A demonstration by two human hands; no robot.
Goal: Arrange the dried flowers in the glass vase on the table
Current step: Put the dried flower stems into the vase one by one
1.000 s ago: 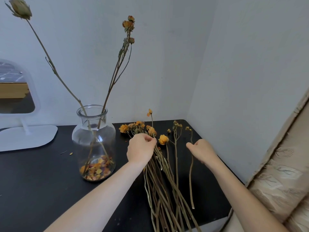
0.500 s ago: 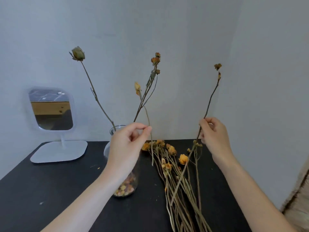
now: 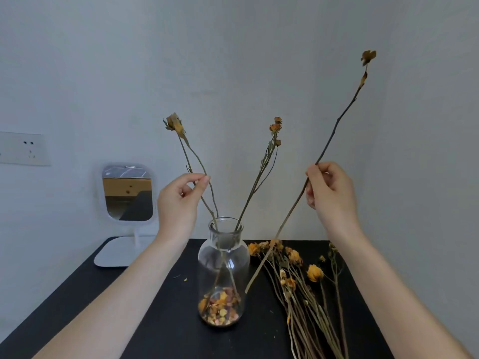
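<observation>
A clear glass vase [image 3: 223, 263] stands on the black table [image 3: 160, 320], with dried petals at its bottom and two stems rising from its neck. My left hand [image 3: 178, 200] pinches a thin yellow-budded stem [image 3: 204, 177] whose lower end reaches into the vase mouth. My right hand [image 3: 330, 189] grips a long dark stem [image 3: 337, 123] with a small brown bloom at the top. That stem slants down left, and its cut end hangs just right of the vase. A bundle of dried orange flowers [image 3: 305, 278] lies on the table to the right.
A small white-framed mirror [image 3: 127, 193] on a white base stands at the table's back left. A wall socket [image 3: 24, 149] is on the left wall. Walls close the table's back and right sides. Petal crumbs lie left of the vase.
Both hands have risen from the flower bundle, each lifting one stem. The left stem's end now sits in the vase mouth. The right stem is held higher and more tilted.
</observation>
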